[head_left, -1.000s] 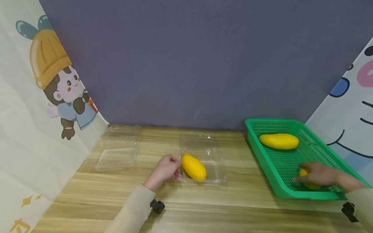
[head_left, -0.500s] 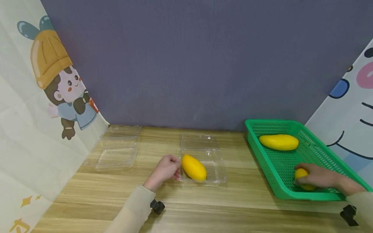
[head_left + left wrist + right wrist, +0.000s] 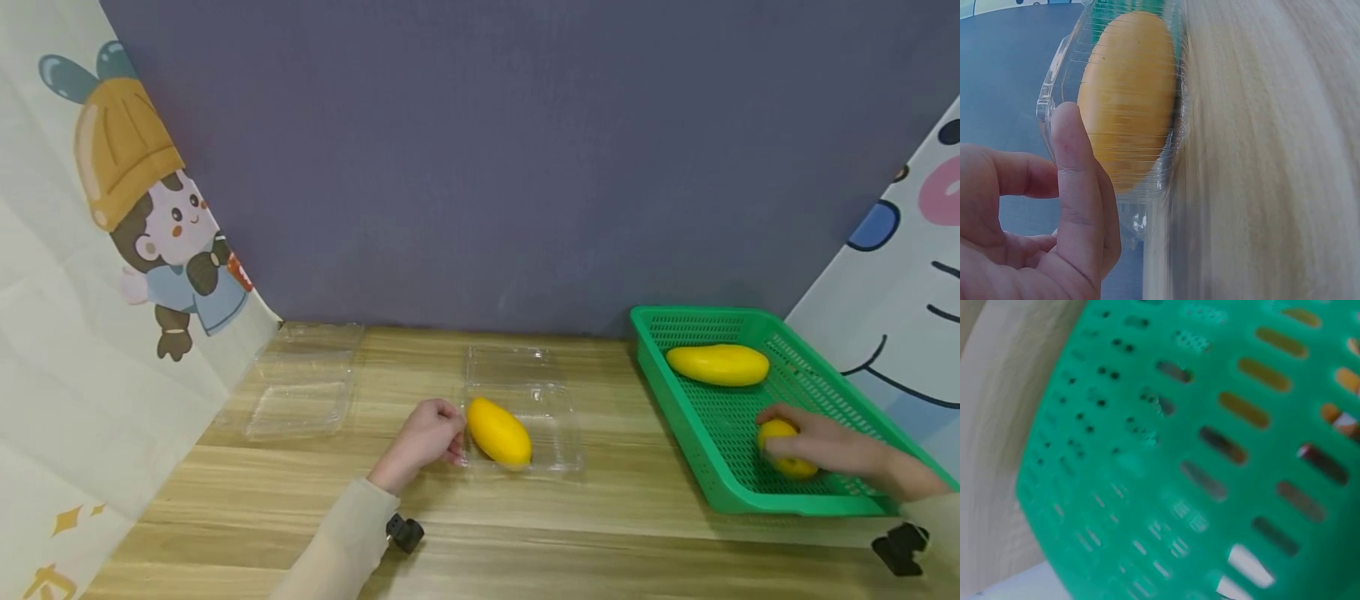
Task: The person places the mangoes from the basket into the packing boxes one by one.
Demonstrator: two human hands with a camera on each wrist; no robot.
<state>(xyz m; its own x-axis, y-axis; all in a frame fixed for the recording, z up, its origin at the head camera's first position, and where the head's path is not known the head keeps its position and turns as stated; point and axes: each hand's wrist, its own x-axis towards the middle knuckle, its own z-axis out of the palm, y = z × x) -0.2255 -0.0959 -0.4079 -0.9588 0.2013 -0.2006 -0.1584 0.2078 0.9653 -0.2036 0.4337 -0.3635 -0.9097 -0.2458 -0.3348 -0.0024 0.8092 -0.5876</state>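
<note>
In the head view my left hand is at the left edge of an open clear plastic container. The left wrist view shows my thumb and a finger pinching that container's rim. A yellow mango lies aslant in the container's left part. Over on the right, my right hand grips a rounded yellow fruit low inside a green plastic basket; the fingers hide part of it. Only the slotted basket wall fills most of the right wrist view, with the hand and fruit glimpsed through the slots.
A long yellow fruit lies at the back of the basket. Another open clear container stands on the wooden table at the left. A dark panel rises behind, with printed sheets at both sides.
My right hand has come down around the rounded yellow fruit, which has shifted and turned slightly in the basket. My left hand stays put at the container.
</note>
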